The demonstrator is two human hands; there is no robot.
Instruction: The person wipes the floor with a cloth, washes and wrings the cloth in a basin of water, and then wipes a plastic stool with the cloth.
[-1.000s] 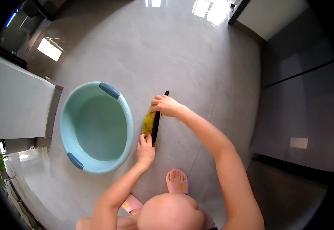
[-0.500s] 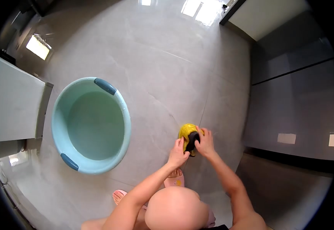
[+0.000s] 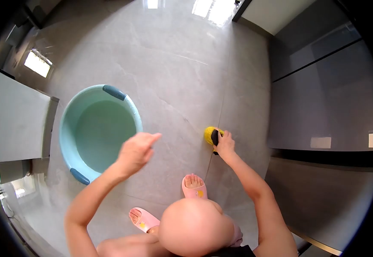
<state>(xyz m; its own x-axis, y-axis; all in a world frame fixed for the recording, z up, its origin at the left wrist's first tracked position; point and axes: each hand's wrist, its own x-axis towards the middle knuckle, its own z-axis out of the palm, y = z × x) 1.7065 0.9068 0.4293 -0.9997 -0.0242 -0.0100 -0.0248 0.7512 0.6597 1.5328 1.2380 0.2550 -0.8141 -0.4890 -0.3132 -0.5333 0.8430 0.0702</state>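
A small, rounded yellow-and-black item [image 3: 209, 135] rests on the grey tiled floor, its exact kind unclear. My right hand [image 3: 225, 143] grips its right side, fingers over the black part. On the left stands a light blue plastic basin [image 3: 68, 141] with darker blue handle pads and water [image 3: 105, 137] inside. My left hand [image 3: 136, 150], slightly blurred, is in the air by the basin's right rim and hides part of it. Nothing shows in that hand, and its fingers are partly bent and apart.
My feet in pink slippers [image 3: 200, 192] are on the floor below the hands. Dark glossy cabinet fronts [image 3: 315, 103] line the right side. A white cabinet-like block [image 3: 17, 115] stands close to the basin's left, and a pale panel [image 3: 276, 15] is at the upper right.
My left hand has let go of the yellow-and-black item and swung left to the basin's rim. The right hand still holds the item. The view has shifted slightly.
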